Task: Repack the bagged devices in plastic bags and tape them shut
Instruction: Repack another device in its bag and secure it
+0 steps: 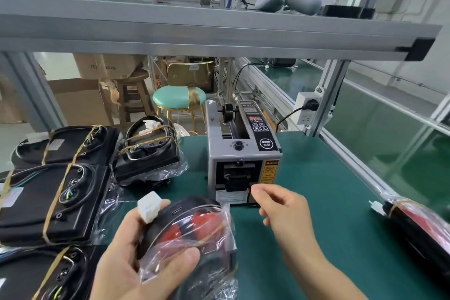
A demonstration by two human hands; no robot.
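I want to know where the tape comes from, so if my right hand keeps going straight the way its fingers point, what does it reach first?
Most likely the tape dispenser: the right hand points its fingertips at the dark outlet low on the machine's front. Nothing shows between them, though depth is hard to judge from one view.

Green bench (pixel 304 202) under tape dispenser (pixel 242 153)

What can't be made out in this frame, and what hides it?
- Head view: whether tape sits at the tape dispenser outlet; the right hand fingers cover it.
- Lower part of the bagged device in the left hand: cut off by the bottom edge.
- Dispenser panel labels: too small to read.
- Another bagged device at right: cut off by the frame edge.
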